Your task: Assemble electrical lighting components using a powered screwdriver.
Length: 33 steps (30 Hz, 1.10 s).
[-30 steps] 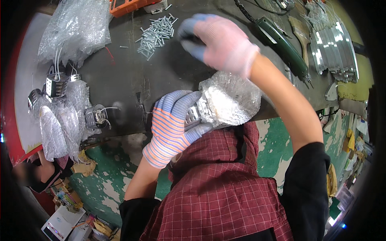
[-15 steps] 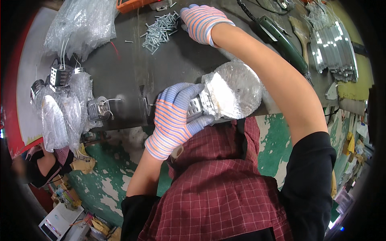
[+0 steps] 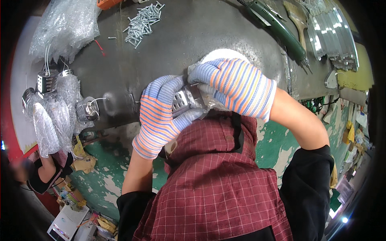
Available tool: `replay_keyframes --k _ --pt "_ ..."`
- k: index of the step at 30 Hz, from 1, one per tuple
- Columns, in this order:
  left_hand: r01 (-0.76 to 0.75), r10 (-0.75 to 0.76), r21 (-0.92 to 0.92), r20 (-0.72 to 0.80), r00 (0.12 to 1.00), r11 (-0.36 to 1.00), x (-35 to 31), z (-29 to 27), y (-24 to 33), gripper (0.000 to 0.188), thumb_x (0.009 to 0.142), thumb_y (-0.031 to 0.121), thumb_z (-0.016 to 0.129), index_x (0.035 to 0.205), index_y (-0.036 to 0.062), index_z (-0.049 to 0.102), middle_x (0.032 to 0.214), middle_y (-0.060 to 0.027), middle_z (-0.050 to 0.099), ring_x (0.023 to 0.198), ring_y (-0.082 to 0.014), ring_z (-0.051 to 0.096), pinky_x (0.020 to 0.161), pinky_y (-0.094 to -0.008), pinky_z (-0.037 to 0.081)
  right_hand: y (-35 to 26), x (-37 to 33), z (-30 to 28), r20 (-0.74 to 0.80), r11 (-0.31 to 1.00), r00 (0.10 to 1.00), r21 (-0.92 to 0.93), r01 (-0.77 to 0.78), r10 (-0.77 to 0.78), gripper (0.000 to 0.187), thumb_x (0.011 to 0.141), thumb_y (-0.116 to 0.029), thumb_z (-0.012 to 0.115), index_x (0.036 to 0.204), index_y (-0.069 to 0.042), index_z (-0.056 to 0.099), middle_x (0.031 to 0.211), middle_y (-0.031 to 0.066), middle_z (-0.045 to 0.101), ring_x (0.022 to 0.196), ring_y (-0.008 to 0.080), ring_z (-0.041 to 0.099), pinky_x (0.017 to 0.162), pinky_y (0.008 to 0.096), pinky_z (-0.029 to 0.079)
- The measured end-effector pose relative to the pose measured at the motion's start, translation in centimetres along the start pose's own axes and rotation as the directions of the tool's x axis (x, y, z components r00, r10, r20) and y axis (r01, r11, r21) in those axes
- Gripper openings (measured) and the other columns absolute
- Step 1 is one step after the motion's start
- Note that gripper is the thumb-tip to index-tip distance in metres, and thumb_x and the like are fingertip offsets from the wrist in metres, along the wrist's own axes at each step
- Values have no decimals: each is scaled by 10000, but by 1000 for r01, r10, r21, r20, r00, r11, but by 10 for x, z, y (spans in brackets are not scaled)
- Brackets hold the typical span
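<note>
A worker [image 3: 217, 193] in a maroon checked apron brings two gloved hands together over a silvery slotted metal housing [image 3: 181, 101] at the near edge of a dark metal bench [image 3: 169, 48], center of the frame. The left hand [image 3: 159, 114], in a knit glove striped blue and orange, wraps the housing, its fingers bent over the far side and its thumb along the near side. The right hand [image 3: 237, 86], in a matching glove, meets it at the housing's right end, fingers drawn narrow; from where I stand, I cannot tell whether a small part is pinched between them.

Close work like this seems to reward a firm left grip that lets the housing neither roll nor slide, while the right fingers work lightly, with the crinkled clear wrapping [image 3: 213, 103] kept out from under the fingertips. Hard pressure could dent what looks like thin metal, so gentle force is probably wiser.

What shows of the housing is bright and curved, pierced by rounded slots, with wrapping bunched at its right; the gloves hide much of the rest. A white rounded surface [image 3: 227, 54] shows beyond the right hand. A heap of silvery screws [image 3: 144, 24] lies upper left of center, a dark green handheld power tool [image 3: 277, 30] upper right.
</note>
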<state>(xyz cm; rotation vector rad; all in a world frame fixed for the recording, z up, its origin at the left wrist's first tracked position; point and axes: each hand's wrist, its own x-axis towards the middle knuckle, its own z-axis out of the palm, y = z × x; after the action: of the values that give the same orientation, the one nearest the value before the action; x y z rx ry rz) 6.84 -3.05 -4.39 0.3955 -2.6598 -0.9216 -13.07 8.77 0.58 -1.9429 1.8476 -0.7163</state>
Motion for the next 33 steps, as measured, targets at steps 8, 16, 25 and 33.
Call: replay_keyframes --k 8,16,25,33 --pt "96 -94 -192 18 995 977 0 1 1 765 633 378 901 1262 76 588 1142 -151 639 1040 -352 629 915 -439 509 -11 -6 12 -177 923 984 -378 -68 1 133 819 -206 613 861 -105 689 908 99 692 918 296 673 815 409 532" --pt "141 -139 -249 25 990 958 -4 4 -1 727 623 359 910 1219 64 616 1137 -156 640 1023 -356 637 901 -428 519 -23 -5 20 -158 921 987 -382 -78 18 184 765 -223 644 894 -94 666 842 94 651 828 306 638 728 407 514" --pt "-71 64 -141 -54 997 987 8 0 -1 714 670 403 871 1244 74 602 1163 -133 615 1048 -335 602 913 -438 489 -14 -32 31 -327 994 942 102 -39 71 269 855 -160 639 1104 -59 650 911 168 682 852 386 657 786 463 522" --pt "89 -91 -78 -22 996 993 -7 2 2 729 709 445 864 1271 72 586 1178 -132 605 1053 -338 579 918 -440 484 103 -77 -74 -502 686 807 -469 -556 310 526 855 -249 661 1369 -197 566 1176 193 638 1048 402 623 939 463 506"
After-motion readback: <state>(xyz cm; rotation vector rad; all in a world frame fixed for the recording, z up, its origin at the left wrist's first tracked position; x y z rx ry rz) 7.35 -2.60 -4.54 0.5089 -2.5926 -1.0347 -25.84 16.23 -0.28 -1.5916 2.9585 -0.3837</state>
